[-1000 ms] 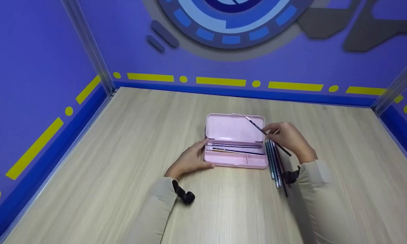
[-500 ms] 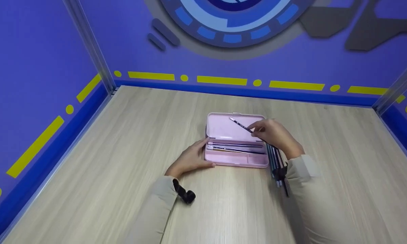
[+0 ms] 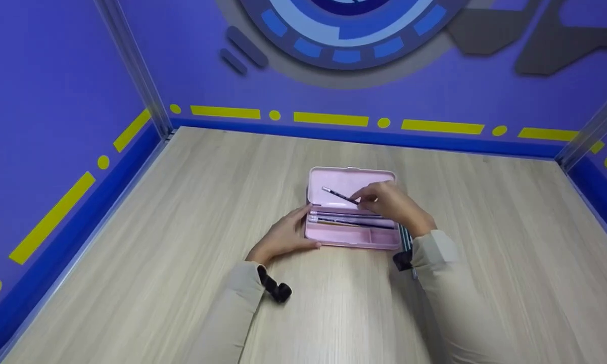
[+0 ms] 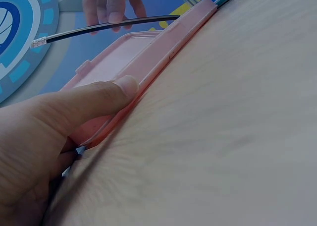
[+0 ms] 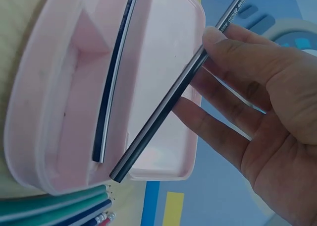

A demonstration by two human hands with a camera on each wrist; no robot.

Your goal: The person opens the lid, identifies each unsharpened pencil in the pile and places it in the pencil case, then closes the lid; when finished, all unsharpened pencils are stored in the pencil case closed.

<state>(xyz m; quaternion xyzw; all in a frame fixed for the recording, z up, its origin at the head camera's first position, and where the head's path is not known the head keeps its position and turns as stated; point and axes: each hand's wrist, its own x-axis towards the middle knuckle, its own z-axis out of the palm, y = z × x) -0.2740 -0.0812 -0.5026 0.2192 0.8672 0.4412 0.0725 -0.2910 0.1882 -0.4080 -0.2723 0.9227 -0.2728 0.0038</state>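
Pinches a dark pencil (image 3: 339, 195) in the right hand (image 3: 390, 203) — with thumb tip against one side, fingers against the other, and the lower fingers partly extended and slightly apart. Holds it slanted above the open pink pencil case (image 3: 336, 234), with the white eraser end over the folded-back lid (image 3: 328, 179) and the plain, flat-cut end toward the case's right side. With the left hand (image 3: 282, 236) spread wide, holds the case by its left end — thumb on the front wall, fingers by the hinge corner. Has more pencils (image 3: 348, 223) lying lengthwise inside, in the long compartment next to the hinge. Just beside the right end, has a bundle of pencils (image 3: 405, 238), some green, on the wood-grain tabletop (image 3: 222, 192), partly hidden by the right wrist.
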